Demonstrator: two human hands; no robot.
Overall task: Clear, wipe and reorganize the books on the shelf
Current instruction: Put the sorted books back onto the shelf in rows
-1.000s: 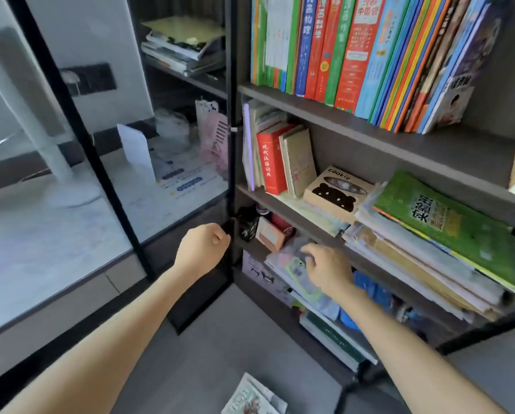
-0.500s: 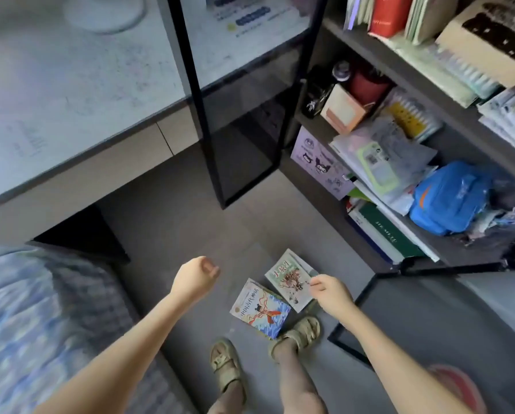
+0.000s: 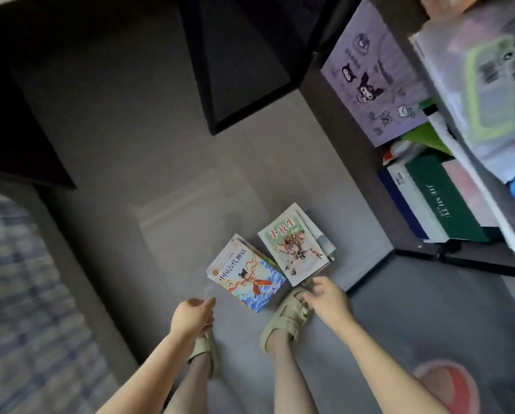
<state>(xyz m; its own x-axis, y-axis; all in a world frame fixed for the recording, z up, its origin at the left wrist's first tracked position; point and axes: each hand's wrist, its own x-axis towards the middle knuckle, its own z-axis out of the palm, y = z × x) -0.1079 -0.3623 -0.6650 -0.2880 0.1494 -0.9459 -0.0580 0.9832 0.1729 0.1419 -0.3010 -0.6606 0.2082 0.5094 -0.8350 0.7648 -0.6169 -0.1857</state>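
Note:
Two small stacks of books lie on the grey floor in front of my feet: one topped by a blue-and-white cover (image 3: 245, 274), one topped by a pale green cover (image 3: 295, 245). My right hand (image 3: 328, 300) hovers just below the green-covered stack, fingers loosely bent, holding nothing. Left of the blue cover, my left hand (image 3: 193, 316) is loosely curled and empty. At the right, the bottom shelf (image 3: 411, 249) holds a lilac cartoon folder (image 3: 372, 73) and flat green and white books (image 3: 441, 201).
A black glass cabinet door (image 3: 244, 70) stands open above the floor. A plastic document pouch (image 3: 483, 94) juts from the shelf above. A blue checked bedcover (image 3: 26, 309) fills the left edge. My sandalled feet (image 3: 289, 318) stand just behind the books.
The view has tilted from the shelves down to the floor. My right hand left the shelf pile and dropped to the books on the floor; my left hand lowered too.

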